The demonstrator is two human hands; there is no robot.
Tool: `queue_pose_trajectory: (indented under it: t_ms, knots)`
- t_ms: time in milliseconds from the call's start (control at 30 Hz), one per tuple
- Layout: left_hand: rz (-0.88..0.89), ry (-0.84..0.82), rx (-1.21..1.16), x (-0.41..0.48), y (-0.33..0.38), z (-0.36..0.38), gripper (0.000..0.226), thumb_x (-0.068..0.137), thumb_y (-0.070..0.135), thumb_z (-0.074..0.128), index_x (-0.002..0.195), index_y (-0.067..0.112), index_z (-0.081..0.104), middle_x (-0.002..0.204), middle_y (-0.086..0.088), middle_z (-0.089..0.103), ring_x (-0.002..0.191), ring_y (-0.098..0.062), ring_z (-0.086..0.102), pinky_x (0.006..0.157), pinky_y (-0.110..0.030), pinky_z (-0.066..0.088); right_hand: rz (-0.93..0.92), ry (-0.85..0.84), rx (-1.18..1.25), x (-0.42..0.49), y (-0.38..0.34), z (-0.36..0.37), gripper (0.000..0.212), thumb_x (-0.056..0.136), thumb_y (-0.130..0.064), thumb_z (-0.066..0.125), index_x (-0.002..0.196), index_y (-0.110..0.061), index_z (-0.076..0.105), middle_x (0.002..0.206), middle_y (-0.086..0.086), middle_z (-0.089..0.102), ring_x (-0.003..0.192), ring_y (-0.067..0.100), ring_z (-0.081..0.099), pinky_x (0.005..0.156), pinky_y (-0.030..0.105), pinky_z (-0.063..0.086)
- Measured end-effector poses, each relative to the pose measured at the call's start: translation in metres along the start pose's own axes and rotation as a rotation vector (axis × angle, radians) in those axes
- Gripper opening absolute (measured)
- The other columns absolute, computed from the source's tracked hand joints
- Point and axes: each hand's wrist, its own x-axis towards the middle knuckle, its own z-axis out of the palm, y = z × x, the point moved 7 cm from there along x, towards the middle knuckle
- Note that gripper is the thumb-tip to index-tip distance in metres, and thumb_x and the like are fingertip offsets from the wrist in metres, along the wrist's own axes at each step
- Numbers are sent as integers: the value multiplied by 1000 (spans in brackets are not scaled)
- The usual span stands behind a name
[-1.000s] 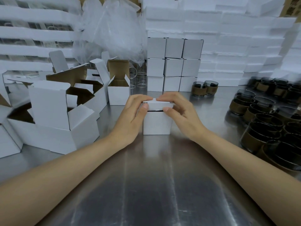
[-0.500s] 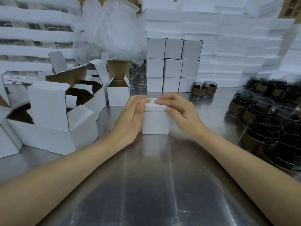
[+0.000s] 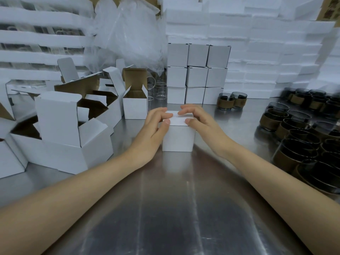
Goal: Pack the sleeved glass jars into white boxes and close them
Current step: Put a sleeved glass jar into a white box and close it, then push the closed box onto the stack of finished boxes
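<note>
Left hand (image 3: 154, 129) and right hand (image 3: 200, 124) are both clamped on the lid of the white box (image 3: 177, 138). The bent fingers (image 3: 161, 115) rest on top, thumbs against its front top edge. Lid looks flush; can't tell if the tuck flap is fully home.

Box sits on the worktop (image 3: 165, 208) right under the fingers. Thin card, so probably light and easily crushed. Any jar inside is hidden, so treat it as fragile. Best grip is opposite side walls, low down, not the lid.

- **Past the fingertips:** closed boxes (image 3: 196, 76), stacked.
- **Right of the right fingers:** sleeved glass jars (image 3: 294, 137).
- **Left of the left fingers:** open boxes (image 3: 134, 105).
</note>
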Motion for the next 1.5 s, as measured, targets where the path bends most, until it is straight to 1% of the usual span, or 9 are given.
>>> queue_pose_trajectory:
  t_ms: [133, 233, 400, 633, 833, 967, 1033, 1200, 1500]
  knots:
    - [18, 5, -3, 0, 1, 1, 27, 101, 37, 31, 121, 33, 49, 136, 15, 34, 118, 25, 28, 92, 5, 21, 26, -6, -9, 1, 0, 2, 26, 96, 0, 42, 103, -18, 60, 129, -1, 48, 113, -8, 44, 92, 2, 30]
    - [-5, 92, -29, 1, -6, -7, 32, 98, 43, 35, 123, 33, 51, 129, 12, 39, 113, 18, 40, 99, -10, 34, -12, 15, -141, -4, 5, 3, 22, 102, -16, 40, 114, -22, 58, 140, 1, 38, 133, 1, 31, 109, 12, 19]
    - [-161, 287, -180, 4, -26, -22, 15, 102, 27, 41, 111, 26, 53, 102, 10, 60, 91, -4, 59, 78, -25, 50, -75, 1, -326, -8, 7, 5, 33, 95, -21, 57, 128, -21, 53, 144, -2, 33, 140, 12, 25, 116, 26, 17]
    - [-261, 307, -187, 4, -36, -22, 31, 105, 27, 29, 93, 30, 57, 87, 6, 64, 90, -4, 60, 75, -20, 43, -139, 335, -477, -2, 10, -24, 38, 88, 4, 52, 124, -9, 56, 130, 6, 46, 122, 9, 33, 100, 1, 16]
    - [-276, 313, -185, 5, -37, -20, 33, 105, 23, 29, 89, 28, 58, 87, 6, 65, 89, -7, 60, 77, -21, 43, -351, 367, -752, -7, -6, -15, 23, 76, 5, 55, 80, -11, 71, 94, 1, 63, 102, 21, 44, 79, 38, 44]
    - [-283, 305, -172, 6, -40, -19, 34, 104, 23, 29, 87, 26, 59, 86, 7, 66, 88, -6, 61, 78, -24, 42, -522, 386, -896, -12, -23, -7, 24, 75, -3, 50, 78, -11, 73, 87, 4, 66, 85, 27, 54, 70, 30, 31]
    - [-295, 302, -171, 6, -41, -18, 35, 104, 22, 30, 86, 26, 60, 85, 8, 66, 88, -7, 61, 82, -27, 43, -435, 227, -932, -5, -10, 4, 23, 77, -5, 52, 84, -11, 74, 86, 3, 66, 79, 30, 60, 66, 29, 39]
    - [-322, 292, -150, 6, -41, -17, 35, 103, 22, 31, 86, 25, 61, 87, 6, 67, 94, -11, 62, 90, -32, 43, -111, 130, -1021, 28, 33, -1, 33, 85, -18, 51, 116, -16, 64, 114, 3, 56, 105, 28, 54, 75, 32, 42]
    - [-325, 268, -145, 7, -43, -16, 35, 103, 25, 31, 86, 25, 61, 89, 6, 68, 96, -13, 62, 85, -29, 43, 65, 0, -1101, 93, 72, 7, 44, 91, -26, 47, 134, -15, 51, 132, 8, 48, 121, 28, 46, 93, 37, 40]
